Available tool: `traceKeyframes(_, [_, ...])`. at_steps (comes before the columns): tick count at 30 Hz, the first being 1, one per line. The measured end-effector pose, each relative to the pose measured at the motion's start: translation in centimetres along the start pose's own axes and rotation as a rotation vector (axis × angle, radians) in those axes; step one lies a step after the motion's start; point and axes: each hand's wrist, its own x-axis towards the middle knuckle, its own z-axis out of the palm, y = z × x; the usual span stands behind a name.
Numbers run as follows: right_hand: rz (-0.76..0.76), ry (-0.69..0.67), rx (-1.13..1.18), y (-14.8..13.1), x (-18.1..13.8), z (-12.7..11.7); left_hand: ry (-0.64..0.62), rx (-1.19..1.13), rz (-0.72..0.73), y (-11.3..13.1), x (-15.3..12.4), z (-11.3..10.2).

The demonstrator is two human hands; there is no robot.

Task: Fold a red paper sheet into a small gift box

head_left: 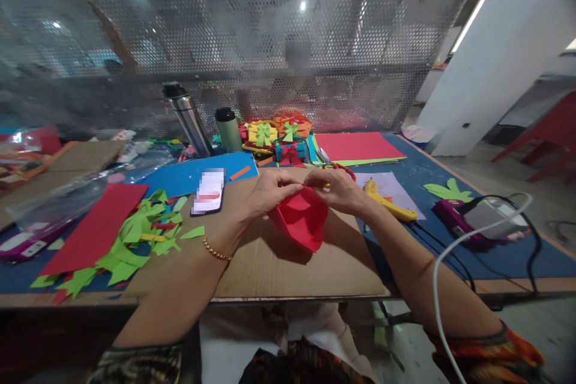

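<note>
Between my two hands is a red folded paper piece [302,219], shaped like a small open pouch, tilted just above a brown cardboard sheet [288,279]. My left hand [274,191] pinches its upper left edge with thumb and fingers. On the upper right edge, my right hand [335,191] is closed in a similar pinch, close beside the left. Near my right hand lies a yellow glue gun [393,207] on a pale sheet. A phone [209,192] rests to the left of my left hand.
Green paper scraps [139,234] and red sheets [96,228] cover the left side. Behind stand a steel flask [189,117], a green bottle [228,131] and several colourful paper baskets [290,153]. Scissors [323,156] lie near a red sheet stack [357,147]. A white cable [438,300] hangs at right.
</note>
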Motion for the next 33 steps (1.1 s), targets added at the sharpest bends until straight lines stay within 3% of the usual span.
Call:
traceKeyframes(8, [0.096, 0.105, 0.03, 0.8, 0.3, -1.0, 0.038, -0.013, -0.014, 0.6, -0.3, 0.0])
traceKeyframes(14, [0.189, 0.004, 0.12, 0.0, 0.4, -0.3, 0.042, -0.046, -0.03, 0.7, -0.2, 0.1])
traceKeyframes(24, [0.201, 0.034, 0.196, 0.4, 0.3, 0.8, -0.023, -0.057, -0.075, 0.7, -0.4, 0.1])
traceKeyframes(33, [0.239, 0.004, 0.301, -0.1, 0.2, 0.5, 0.051, -0.085, -0.056, 1.2, -0.4, 0.4])
